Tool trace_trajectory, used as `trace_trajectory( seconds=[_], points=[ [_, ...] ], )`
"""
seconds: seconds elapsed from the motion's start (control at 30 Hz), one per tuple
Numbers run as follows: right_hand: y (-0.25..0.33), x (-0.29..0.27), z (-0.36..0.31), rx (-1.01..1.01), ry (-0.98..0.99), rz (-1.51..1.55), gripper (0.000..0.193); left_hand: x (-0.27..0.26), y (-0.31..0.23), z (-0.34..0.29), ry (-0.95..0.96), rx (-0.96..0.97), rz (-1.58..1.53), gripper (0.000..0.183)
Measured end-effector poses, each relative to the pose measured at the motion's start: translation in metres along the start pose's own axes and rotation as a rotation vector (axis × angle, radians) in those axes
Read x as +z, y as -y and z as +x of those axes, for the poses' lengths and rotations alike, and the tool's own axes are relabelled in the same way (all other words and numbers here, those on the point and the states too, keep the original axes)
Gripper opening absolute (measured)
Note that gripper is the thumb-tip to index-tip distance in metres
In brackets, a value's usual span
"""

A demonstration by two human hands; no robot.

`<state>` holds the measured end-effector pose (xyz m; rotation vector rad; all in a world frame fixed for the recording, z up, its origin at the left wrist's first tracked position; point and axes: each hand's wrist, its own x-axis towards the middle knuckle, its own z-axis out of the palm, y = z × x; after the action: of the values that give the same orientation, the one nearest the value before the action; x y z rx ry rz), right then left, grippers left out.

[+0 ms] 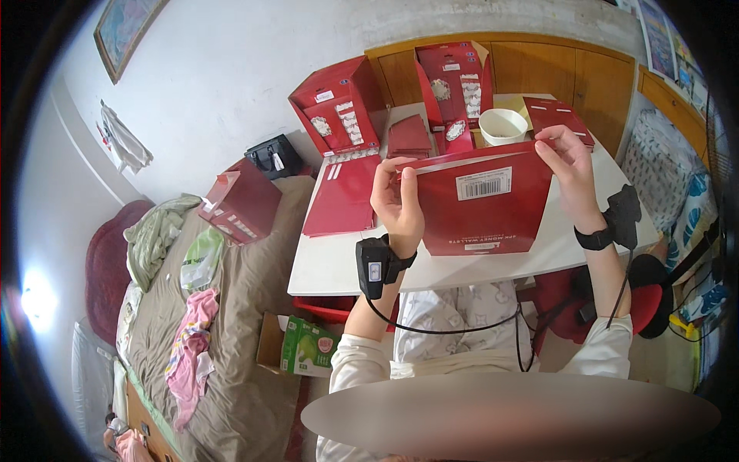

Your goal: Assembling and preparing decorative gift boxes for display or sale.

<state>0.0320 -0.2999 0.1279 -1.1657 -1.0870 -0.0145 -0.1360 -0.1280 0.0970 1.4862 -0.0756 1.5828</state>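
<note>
I hold a flat red cardboard box (481, 212) up over the white table (331, 266), its back with a white barcode label facing me. My left hand (396, 204) grips its upper left corner, thumb on the folded top flap. My right hand (568, 158) pinches the upper right corner. Both wrists wear black strapped devices with cables. A stack of flat red sheets (342, 196) lies on the table just left of my left hand.
At the table's back stand two open red boxes (339, 108) with small packets inside, a white bowl (502, 127) and more red pieces (558, 115). Left is a bed (231, 323) with clothes, a red box (242, 204) and a black bag (275, 156). A green carton (308, 348) sits below.
</note>
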Motion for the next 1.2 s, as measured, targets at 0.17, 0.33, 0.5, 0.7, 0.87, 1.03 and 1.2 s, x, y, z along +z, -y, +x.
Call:
trace_trajectory(
  seconds=[0.17,0.33,0.5,0.7,0.87,1.03,1.2],
  points=[
    [0.009,-0.008,0.005,0.083,0.082,-0.049,0.008,0.0,-0.006,0.001,0.039,-0.028,0.046,0.012],
    [0.021,-0.005,0.008,0.147,0.079,-0.038,0.009,0.0,-0.006,-0.001,0.02,0.008,0.097,0.013],
    [0.021,-0.011,0.01,0.258,0.079,0.004,0.008,-0.003,0.001,-0.005,0.042,0.111,0.153,0.015],
    [0.022,-0.012,0.012,0.335,0.167,0.034,0.008,-0.009,0.001,-0.003,0.055,0.23,0.159,0.016],
    [0.023,-0.005,0.009,0.059,0.226,-0.036,0.006,-0.008,-0.002,-0.006,0.006,0.154,0.134,0.014],
    [0.025,-0.009,0.005,-0.088,0.347,-0.223,0.004,-0.005,-0.001,-0.006,-0.041,0.156,0.101,0.016],
    [0.032,-0.007,0.001,-0.11,0.364,-0.311,0.008,-0.004,-0.006,-0.002,-0.043,0.149,0.045,0.017]
  ],
)
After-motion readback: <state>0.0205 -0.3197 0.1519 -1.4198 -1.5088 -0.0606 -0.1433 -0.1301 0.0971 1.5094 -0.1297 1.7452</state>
